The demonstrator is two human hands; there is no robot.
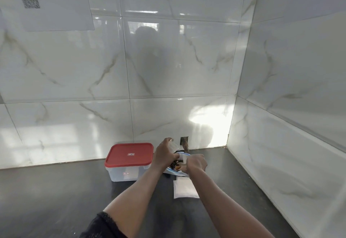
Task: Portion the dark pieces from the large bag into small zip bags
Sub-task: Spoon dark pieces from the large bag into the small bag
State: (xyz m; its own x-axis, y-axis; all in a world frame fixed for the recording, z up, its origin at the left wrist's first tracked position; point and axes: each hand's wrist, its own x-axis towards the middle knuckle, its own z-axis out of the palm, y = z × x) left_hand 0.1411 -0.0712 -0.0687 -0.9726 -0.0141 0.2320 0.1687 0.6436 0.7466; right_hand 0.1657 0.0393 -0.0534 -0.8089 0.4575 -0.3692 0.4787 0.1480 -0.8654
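Between our hands, the large bag (183,155) gapes; our left hand (163,155) grips a small bag (173,144) ready, right hand (196,163) pinches dark pieces (175,163).

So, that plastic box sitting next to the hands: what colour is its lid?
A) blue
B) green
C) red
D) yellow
C: the lid of the clear plastic box, just left of the left hand that holds a small zip bag, is plainly red.
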